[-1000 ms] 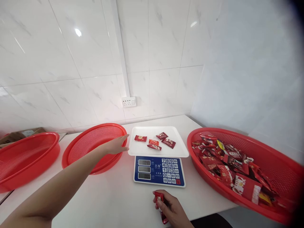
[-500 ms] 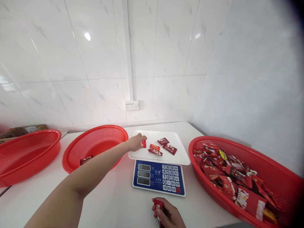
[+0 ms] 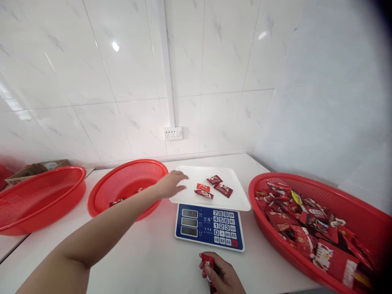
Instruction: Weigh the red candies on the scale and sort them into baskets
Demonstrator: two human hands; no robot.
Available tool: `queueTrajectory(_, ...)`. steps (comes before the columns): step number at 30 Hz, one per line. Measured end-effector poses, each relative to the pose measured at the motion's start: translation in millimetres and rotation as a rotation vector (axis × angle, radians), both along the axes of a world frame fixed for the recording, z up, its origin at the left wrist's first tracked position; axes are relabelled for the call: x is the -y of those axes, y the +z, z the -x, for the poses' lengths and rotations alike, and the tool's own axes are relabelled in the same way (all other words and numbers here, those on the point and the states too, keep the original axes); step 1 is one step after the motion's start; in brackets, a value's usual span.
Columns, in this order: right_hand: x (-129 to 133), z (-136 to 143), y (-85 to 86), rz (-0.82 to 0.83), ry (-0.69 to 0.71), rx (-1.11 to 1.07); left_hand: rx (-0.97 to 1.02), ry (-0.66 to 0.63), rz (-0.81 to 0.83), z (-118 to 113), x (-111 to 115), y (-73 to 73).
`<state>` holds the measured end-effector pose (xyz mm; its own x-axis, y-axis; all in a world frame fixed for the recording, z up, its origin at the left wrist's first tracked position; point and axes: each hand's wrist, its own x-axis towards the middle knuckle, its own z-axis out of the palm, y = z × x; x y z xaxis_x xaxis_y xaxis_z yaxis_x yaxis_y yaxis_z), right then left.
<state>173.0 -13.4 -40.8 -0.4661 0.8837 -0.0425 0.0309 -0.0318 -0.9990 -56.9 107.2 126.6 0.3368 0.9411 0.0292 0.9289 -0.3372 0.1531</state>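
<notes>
Head view: left hand (image 3: 173,183) over the left side of the white scale pan (image 3: 235,176), fingers spread, nothing held. Four wrapped packets (image 3: 223,190) lie on the pan, right of the fingertips. Right hand (image 3: 223,274), in front of the scale (image 3: 210,227), curled around red wrappers (image 3: 208,261); count unclear. Step, as judged: left-hand reach toward the pan's packets. Next move probably calls for extending rightward, then a thumb-and-finger pinch on the orange-red packet (image 3: 203,187).
</notes>
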Motion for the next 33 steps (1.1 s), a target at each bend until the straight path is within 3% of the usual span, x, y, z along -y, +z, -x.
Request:
queueTrajectory(3,1.0,0.5,-0.3,-0.025,-0.017,-0.006,0.004,-0.143,0.067,-39.1,-3.7,-14.8)
queueTrajectory(6,1.9,1.3,-0.8,-0.039,-0.033,-0.008,-0.012,-0.216,0.114,-60.5,-14.6,-24.6)
queueTrajectory(11,2.1,2.0,-1.7,-0.039,-0.043,0.011,-0.048,-0.196,0.092,-68.1,-30.3,-35.1)
queueTrajectory(15,2.1,1.8,-0.1,-0.052,-0.036,0.022,-0.058,-0.135,0.021,-62.7,-26.1,-37.3)
queueTrajectory(19,2.3,1.1,0.2,-0.044,-0.033,0.031,-0.04,-0.035,-0.07,-38.1,-13.5,-23.7)
queueTrajectory(26,-0.4,0.6,-3.3,-0.062,0.013,0.017,-0.081,0.289,-0.15,45.6,14.3,12.5)
queueTrajectory(30,-2.0,1.0,-1.2,-0.072,0.033,0.019,-0.146,0.365,-0.099,78.7,25.6,16.3)
queueTrajectory(33,-1.5,1.3,0.0,-0.064,0.023,0.016,-0.153,0.387,-0.071,84.9,23.1,14.1)
